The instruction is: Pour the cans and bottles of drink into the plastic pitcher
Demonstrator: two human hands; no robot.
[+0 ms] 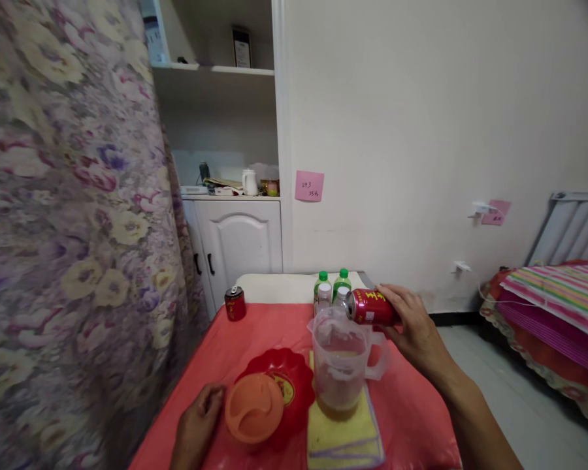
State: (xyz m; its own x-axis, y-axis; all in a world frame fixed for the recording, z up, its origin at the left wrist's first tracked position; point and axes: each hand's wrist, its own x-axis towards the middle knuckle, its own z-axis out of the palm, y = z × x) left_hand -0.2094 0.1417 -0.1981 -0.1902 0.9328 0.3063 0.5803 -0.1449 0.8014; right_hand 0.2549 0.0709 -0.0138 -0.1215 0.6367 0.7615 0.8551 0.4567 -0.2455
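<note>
My right hand (411,326) is wrapped around a red drink can (375,307), tipped on its side with its top pointing left. The can's mouth is just above the rim of a clear plastic measuring jug (340,365), which has a little liquid in its bottom. Under the jug lies a folded yellow cloth (343,434). My left hand (200,414) rests on the table with curled fingers, close beside an orange divided bowl (255,408). That bowl sits on a red scalloped plate (298,391).
A second red can (235,304), upright, stands at the table's (279,326) far left. Behind the jug are green-capped bottles (343,279) and white-capped bottles (324,292). A flowered curtain (73,228) hangs at left, and a bed (558,313) stands at right.
</note>
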